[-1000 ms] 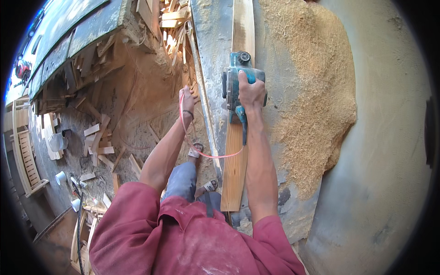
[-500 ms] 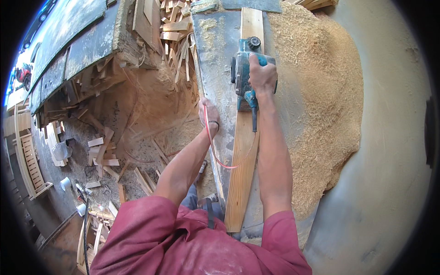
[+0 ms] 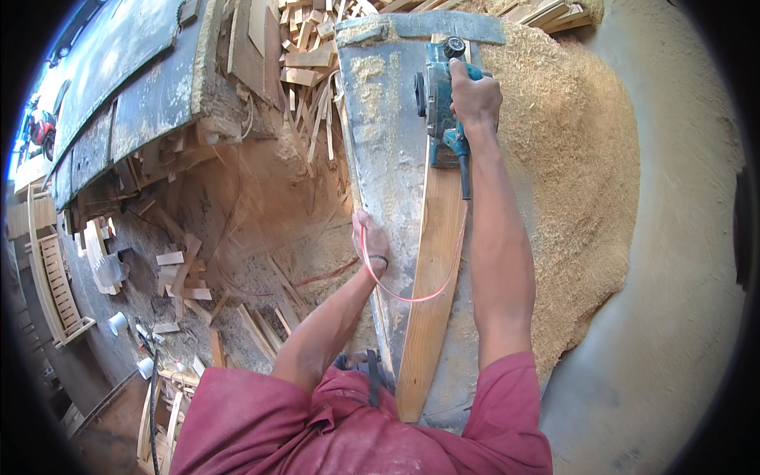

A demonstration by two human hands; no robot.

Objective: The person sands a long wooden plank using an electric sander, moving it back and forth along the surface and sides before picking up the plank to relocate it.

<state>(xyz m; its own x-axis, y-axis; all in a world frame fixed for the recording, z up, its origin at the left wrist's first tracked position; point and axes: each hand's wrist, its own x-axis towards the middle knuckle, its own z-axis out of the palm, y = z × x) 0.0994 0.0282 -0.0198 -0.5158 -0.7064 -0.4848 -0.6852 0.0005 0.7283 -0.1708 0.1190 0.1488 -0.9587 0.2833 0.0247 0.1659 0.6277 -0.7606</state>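
Right hand point(image 3: 478, 99): is wrapping its fingers around the top handle of the blue-green power planer point(image 3: 440, 103), high in the frame and right of centre.
Left hand point(image 3: 375, 241): is resting at the long edge of the bench point(image 3: 388, 150), in the middle of the frame; I cannot tell whether its fingers are curling around that edge, the cord, or nothing.
Planer's place: is sitting on the upper stretch of the board point(image 3: 431, 293), well apart from the left hand.
Board's place: is lying lengthwise on the bench, running from the lower centre of the frame up beneath the planer.
Planer's feel: is looking rigid and fairly heavy to me, its hard casing probably getting slick with dust.
Planer's hold: the top handle is offering the surest grip, I judge; the round black knob point(image 3: 454, 47) is looking like a second place.
Board's feel: is seeming stiff and moderately light, with a smooth, perhaps slippery face; its long sides are probably giving better purchase.
Cord point(image 3: 408, 300): is looking thin and bendy, hanging in a reddish loop between the left hand and the planer's rear.
Sawdust heap point(image 3: 586, 174): is spreading beside the board, right of centre, looking soft and loose.
Writing: I am making out no readable label, brand or lettering anywhere.
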